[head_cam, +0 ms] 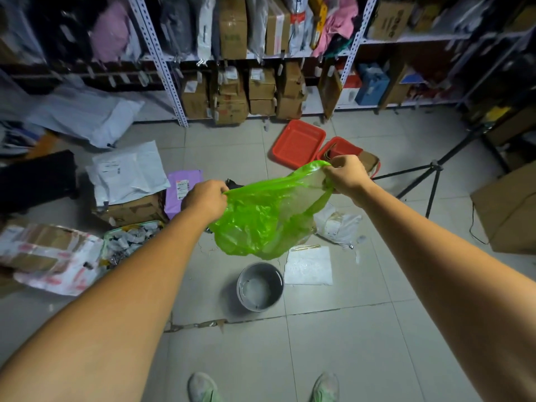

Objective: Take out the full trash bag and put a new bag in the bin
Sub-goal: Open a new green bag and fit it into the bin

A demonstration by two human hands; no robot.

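- The green bag [261,219] hangs in the air between the two hands, out over the tiled floor [348,343] and just beyond the gray bin [260,286]. It is not yet over the bin's mouth.
- The left hand [206,200] is closed on the bag's rim at one end. The right hand [346,175] pinches the other end, held a little higher, so the rim is pulled taut and slanted.
- Risk, as I judge it: the film looks thin and crumpled, and pulling the rim too hard from both ends could tear it or slip it out of a pinch.
- A second risk: the bag's mouth does not look fully open, so its layers may cling and go into the bin bunched up rather than lining it.
- A third: the bin is small and looks light and stands free on the floor, so pushing the bag in from off-centre could tip or slide it.
- The bag is translucent bright green, wrinkled, sagging in a loose pouch, and apparently empty.
- The bin is round and upright and shows a bare, pale bottom with no liner.
- Beside the bin's far right lie a white sheet [309,266] and a white knotted bag [338,224], possibly the full one.
- Parcels and cardboard boxes crowd the floor's left edge.
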